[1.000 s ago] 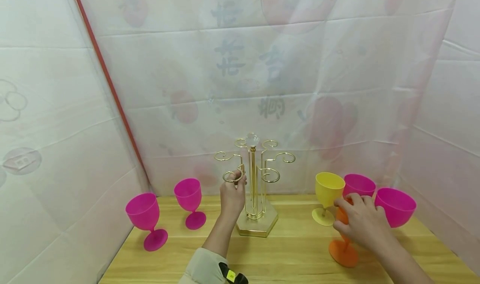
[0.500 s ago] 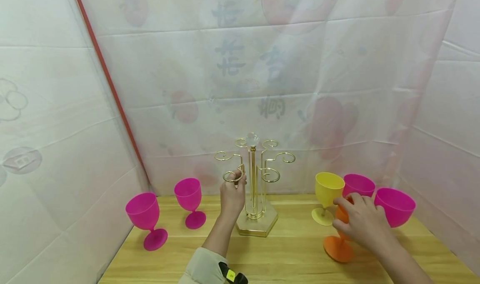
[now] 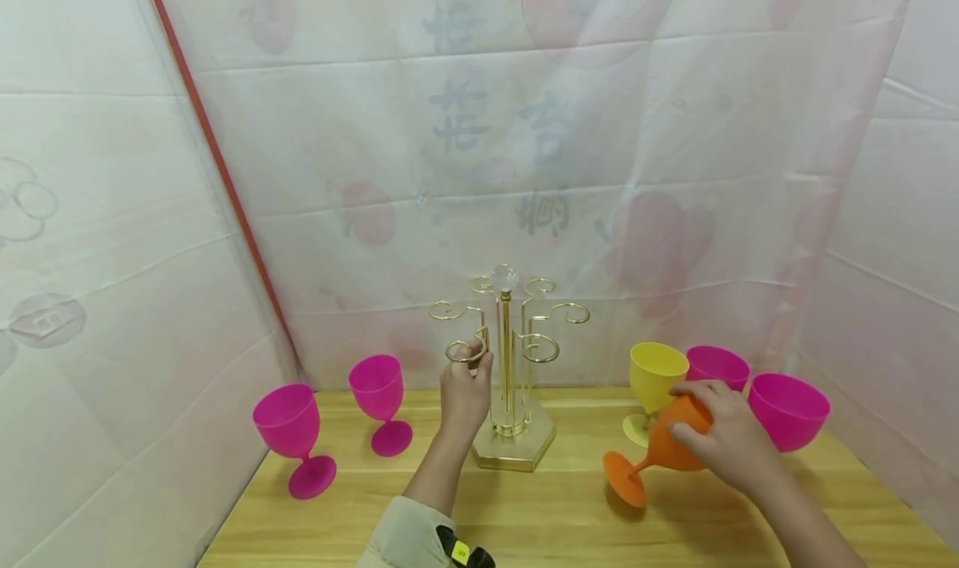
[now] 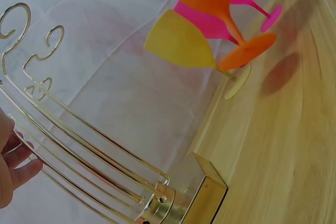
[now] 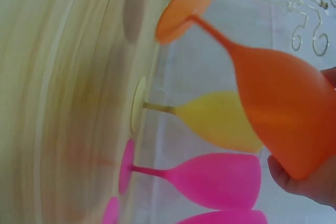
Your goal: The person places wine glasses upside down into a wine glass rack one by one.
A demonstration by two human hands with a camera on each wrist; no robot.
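My right hand point(image 3: 730, 435) grips an orange goblet point(image 3: 678, 435) by its bowl near the rim. The goblet is tilted, its foot swung toward the left, and in the right wrist view its foot point(image 5: 185, 11) hangs clear of the table. My left hand point(image 3: 466, 393) holds a wire of the gold goblet rack point(image 3: 514, 451), just under one curled hook. In the left wrist view the fingers point(image 4: 26, 174) curl at the thin rods. The rack stands upright, with several bare spiral hooks and a clear ball point(image 3: 504, 278) on top.
A yellow goblet point(image 3: 650, 376) and two magenta goblets, one behind point(image 3: 718, 366) and one at the right point(image 3: 788, 410), stand beside my right hand. Two more magenta goblets, one nearer point(image 3: 288, 422) and one farther point(image 3: 377, 389), stand left on the wooden table point(image 3: 554, 518). Printed cloth walls enclose it.
My right hand has lifted the orange goblet off the table and tipped it, its foot swinging left and up. The left hand stays at the rack.
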